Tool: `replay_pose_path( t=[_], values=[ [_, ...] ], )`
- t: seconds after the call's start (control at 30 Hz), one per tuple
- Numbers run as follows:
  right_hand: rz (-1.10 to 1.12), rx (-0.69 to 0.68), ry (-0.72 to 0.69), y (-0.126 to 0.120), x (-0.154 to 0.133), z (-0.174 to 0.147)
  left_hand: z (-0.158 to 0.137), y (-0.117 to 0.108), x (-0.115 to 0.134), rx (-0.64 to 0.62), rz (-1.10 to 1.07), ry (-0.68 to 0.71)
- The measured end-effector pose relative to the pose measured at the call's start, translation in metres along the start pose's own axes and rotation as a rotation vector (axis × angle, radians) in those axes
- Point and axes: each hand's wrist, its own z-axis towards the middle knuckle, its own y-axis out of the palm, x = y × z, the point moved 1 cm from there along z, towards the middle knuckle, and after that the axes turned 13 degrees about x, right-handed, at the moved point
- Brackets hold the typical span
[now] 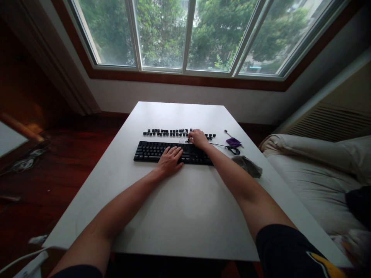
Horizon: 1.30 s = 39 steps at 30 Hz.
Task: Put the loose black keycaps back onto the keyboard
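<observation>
Your left hand (171,159), fingers outstretched, lies on the keyboard (190,154); your right hand (198,138) curls beside far keycaps (167,134), grip unclear.

Keyboard (149,150) black; loose keycaps (167,134) black; bench (185,216) plain white; small packet (233,142) purple; cloth (248,166) mottled grey; floor (78,143) dark red-brown; right sleeve (281,247) dark, yellow-and-white patch; couch (304,173) beige.

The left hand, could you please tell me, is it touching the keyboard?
Touching: the head view shows the left hand lying across the front edge of the keyboard, no visible gap.
</observation>
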Motion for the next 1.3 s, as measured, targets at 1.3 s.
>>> replay_pose_path(
  t=[1.3],
  values=[
    [0.453, -0.036, -0.083, -0.036, -0.038, -0.051, -0.001, 0.0, 0.001, 0.013, 0.01, -0.054]
  ],
)
